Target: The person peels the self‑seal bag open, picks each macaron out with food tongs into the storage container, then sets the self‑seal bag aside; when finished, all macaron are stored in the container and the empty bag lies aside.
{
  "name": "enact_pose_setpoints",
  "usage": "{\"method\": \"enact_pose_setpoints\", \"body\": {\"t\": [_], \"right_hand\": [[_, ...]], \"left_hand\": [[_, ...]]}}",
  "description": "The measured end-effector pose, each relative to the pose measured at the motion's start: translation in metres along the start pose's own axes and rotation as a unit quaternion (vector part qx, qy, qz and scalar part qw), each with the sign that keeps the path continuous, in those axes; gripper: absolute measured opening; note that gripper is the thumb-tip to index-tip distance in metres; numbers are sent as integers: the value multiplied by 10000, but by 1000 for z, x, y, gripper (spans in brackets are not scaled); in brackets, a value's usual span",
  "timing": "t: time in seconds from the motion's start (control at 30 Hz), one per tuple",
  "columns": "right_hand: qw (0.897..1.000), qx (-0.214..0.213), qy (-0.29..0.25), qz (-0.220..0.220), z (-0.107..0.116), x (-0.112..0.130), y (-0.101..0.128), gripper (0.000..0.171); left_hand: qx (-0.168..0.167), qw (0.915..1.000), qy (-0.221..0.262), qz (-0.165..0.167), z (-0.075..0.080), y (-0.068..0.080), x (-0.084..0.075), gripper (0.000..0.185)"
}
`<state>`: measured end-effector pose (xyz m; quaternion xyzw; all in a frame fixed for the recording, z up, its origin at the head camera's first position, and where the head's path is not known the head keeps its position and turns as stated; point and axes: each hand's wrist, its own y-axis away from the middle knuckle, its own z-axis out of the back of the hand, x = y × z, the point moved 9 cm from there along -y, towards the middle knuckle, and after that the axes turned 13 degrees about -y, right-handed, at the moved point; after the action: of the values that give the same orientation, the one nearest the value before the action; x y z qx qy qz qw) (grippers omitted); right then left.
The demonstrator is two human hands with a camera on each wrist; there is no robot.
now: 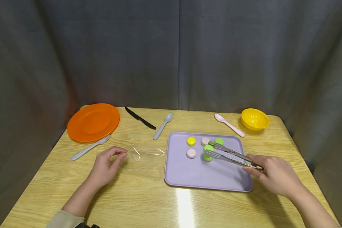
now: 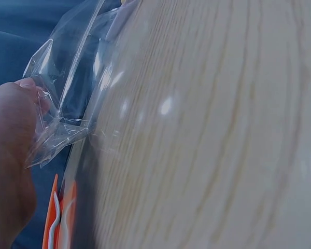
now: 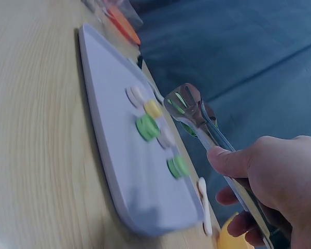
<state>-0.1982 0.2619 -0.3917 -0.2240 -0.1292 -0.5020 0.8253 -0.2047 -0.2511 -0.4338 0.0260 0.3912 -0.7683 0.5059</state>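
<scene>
My left hand (image 1: 106, 166) pinches the edge of a clear plastic bag (image 2: 75, 78) between thumb and fingers, left of the lilac tray (image 1: 188, 177). My right hand (image 1: 277, 174) grips metal tongs (image 1: 234, 161) over the tray's right side. Between the slotted tong heads sits a green macaron (image 1: 208, 148), raised above the tray and showing through the slots in the right wrist view. On the tray lie two more green macarons (image 3: 147, 127), a yellow macaron (image 1: 191, 141) and two pale pink macarons (image 1: 191, 153).
An orange plate (image 1: 94, 122) and a grey fork (image 1: 89, 148) lie at the left. Behind are a black knife (image 1: 140, 118), a grey spoon (image 1: 163, 126), a pink spoon (image 1: 229, 125) and a yellow bowl (image 1: 255, 119). Grey curtains (image 1: 131, 57) surround the wooden table.
</scene>
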Motion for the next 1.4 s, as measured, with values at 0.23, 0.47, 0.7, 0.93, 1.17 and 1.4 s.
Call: {"method": "enact_pose_setpoints", "body": {"t": [0.23,0.47,0.7,0.93,1.17,1.4], "right_hand": [[9998,-99,195,-31,6,-20,16,30],[9994,-9,238,-242,3,-33,23,25],[9985,216,191,-469,-4,-43,25,31],[9967,414,146,-685,-13,-52,29,40],[9959,465,109,-769,-15,-55,30,45],[9960,284,-45,-849,-4,-55,32,53]], "left_hand": [[22,10000,-29,13,1,0,1,16],[85,9999,-48,41,2,1,1,17],[65,10000,-29,52,4,2,3,18],[54,10000,-41,-6,5,2,4,19],[68,10000,-35,-32,6,1,1,18],[173,9997,-144,-15,6,2,2,17]]}}
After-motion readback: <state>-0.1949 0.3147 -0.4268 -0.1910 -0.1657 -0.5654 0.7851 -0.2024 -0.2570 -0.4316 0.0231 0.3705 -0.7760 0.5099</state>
